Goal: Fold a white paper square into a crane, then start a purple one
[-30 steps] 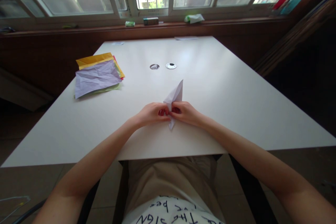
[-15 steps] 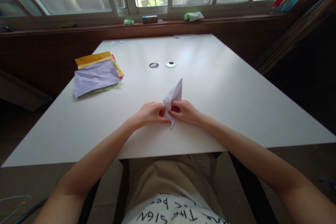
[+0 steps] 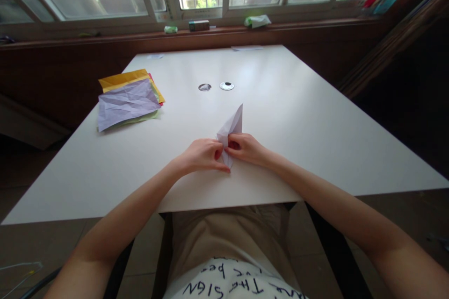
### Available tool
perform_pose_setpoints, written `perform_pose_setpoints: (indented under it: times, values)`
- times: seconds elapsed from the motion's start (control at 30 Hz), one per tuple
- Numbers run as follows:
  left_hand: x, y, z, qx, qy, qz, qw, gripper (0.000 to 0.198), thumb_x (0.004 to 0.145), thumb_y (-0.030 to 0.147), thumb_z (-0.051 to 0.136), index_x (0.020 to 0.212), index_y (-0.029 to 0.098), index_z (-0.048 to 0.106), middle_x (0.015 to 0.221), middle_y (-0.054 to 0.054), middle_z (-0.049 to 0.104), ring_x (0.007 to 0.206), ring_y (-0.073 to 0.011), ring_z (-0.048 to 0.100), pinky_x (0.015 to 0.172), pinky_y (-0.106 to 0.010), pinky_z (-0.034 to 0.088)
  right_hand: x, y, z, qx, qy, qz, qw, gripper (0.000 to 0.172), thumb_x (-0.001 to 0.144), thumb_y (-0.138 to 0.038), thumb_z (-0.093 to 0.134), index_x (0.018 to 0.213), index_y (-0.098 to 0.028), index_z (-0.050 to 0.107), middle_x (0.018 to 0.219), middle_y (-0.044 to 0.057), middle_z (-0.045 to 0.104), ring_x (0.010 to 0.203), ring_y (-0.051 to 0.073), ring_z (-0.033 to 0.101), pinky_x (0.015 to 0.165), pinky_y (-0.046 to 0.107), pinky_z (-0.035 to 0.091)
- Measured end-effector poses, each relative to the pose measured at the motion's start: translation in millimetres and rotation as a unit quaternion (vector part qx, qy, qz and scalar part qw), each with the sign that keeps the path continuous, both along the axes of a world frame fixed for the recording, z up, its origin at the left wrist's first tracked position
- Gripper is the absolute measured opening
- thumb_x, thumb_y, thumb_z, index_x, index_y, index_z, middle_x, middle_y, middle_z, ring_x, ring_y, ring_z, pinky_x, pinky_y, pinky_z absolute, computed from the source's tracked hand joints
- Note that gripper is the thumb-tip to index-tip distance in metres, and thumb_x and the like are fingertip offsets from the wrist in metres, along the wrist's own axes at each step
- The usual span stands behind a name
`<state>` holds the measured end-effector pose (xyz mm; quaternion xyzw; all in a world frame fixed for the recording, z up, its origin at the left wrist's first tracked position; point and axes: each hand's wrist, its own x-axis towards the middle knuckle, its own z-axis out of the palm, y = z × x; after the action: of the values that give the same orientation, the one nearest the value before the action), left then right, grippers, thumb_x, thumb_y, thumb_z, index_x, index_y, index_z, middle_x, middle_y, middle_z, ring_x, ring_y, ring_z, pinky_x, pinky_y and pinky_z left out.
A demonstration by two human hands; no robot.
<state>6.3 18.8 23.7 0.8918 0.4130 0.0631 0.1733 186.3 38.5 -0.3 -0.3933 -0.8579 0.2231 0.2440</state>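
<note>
Between my hands a folded sheet of white paper point(image 3: 233, 125) stands up from the table, with one sharp point toward the window and another toward me. My left hand point(image 3: 205, 155) grips its left edge with curled fingers, and the left thumb reaches to the near tip. From the other side my right hand point(image 3: 245, 147) pinches the paper's middle between thumb and fingers. Part of the folds is hidden behind the fingers.
On the white table point(image 3: 315, 140), a crumpled lilac sheet point(image 3: 128, 104) lies over yellow point(image 3: 122, 79), green and red paper at left. Two round cable holes point(image 3: 227, 86) sit beyond my hands. A small box point(image 3: 199, 25) and a green-white packet point(image 3: 257, 21) rest on the windowsill.
My left thumb has slid down toward me along the paper to its near tip. The right hand keeps its pinch, and the paper is nearly unmoved.
</note>
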Motion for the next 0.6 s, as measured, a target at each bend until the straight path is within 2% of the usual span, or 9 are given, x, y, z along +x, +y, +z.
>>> perform_pose_setpoints:
  times: [0.17, 0.3, 0.37, 0.47, 0.6]
  values:
    - [2, -3, 2.1, -0.005, -0.004, -0.006, 1.0, 0.047, 0.06, 0.064, 0.059, 0.065, 0.017, 0.053, 0.065, 0.001, 0.055, 0.061, -0.012, 0.048, 0.054, -0.022, 0.027, 1, 0, -1.0, 0.004, 0.004, 0.001, 1.0, 0.022, 0.072, -0.025, 0.053, 0.056, -0.017, 0.041, 0.053, -0.004, 0.042, 0.049, 0.006, 0.037, 0.049, 0.019, 0.027]
    - [-1, -2, 7.8, -0.011, -0.014, 0.007, 1.0, 0.046, 0.07, 0.062, 0.05, 0.066, 0.017, 0.056, 0.064, 0.001, 0.057, 0.059, -0.0111, 0.048, 0.053, -0.022, 0.028, 1, 0, -1.9, 0.009, 0.003, -0.001, 1.0, 0.02, 0.071, -0.023, 0.053, 0.056, -0.016, 0.042, 0.055, -0.003, 0.045, 0.051, 0.006, 0.039, 0.05, 0.019, 0.027]
    - [-3, -3, 10.8, 0.014, -0.018, 0.013, 1.0, 0.038, 0.073, 0.055, 0.052, 0.071, 0.018, 0.061, 0.066, 0.001, 0.058, 0.058, -0.01, 0.048, 0.053, -0.021, 0.029, 1, -1, -1.8, 0.009, 0.001, 0.005, 1.0, 0.017, 0.071, -0.022, 0.053, 0.058, -0.016, 0.044, 0.057, -0.003, 0.047, 0.052, 0.007, 0.041, 0.051, 0.019, 0.028]
    - [-5, -3, 13.0, 0.065, -0.023, 0.002, 0.998, 0.022, 0.079, 0.037, 0.051, 0.089, 0.025, 0.066, 0.065, 0.002, 0.06, 0.056, -0.0087, 0.049, 0.056, -0.02, 0.032, 1, 0, -1.2, 0.007, -0.004, 0.002, 1.0, 0.018, 0.073, -0.025, 0.053, 0.059, -0.016, 0.045, 0.057, -0.002, 0.048, 0.052, 0.007, 0.041, 0.051, 0.019, 0.028]
    - [-5, -4, 9.5, 0.126, 0.025, 0.003, 0.992, 0.033, 0.08, 0.02, 0.045, 0.106, 0.03, 0.063, 0.06, 0.0, 0.062, 0.054, -0.0103, 0.052, 0.056, -0.021, 0.033, 4, 3, -0.4, 0.005, -0.014, -0.039, 0.999, 0.019, 0.072, -0.022, 0.052, 0.057, -0.017, 0.042, 0.056, -0.002, 0.046, 0.052, 0.007, 0.039, 0.05, 0.02, 0.027]
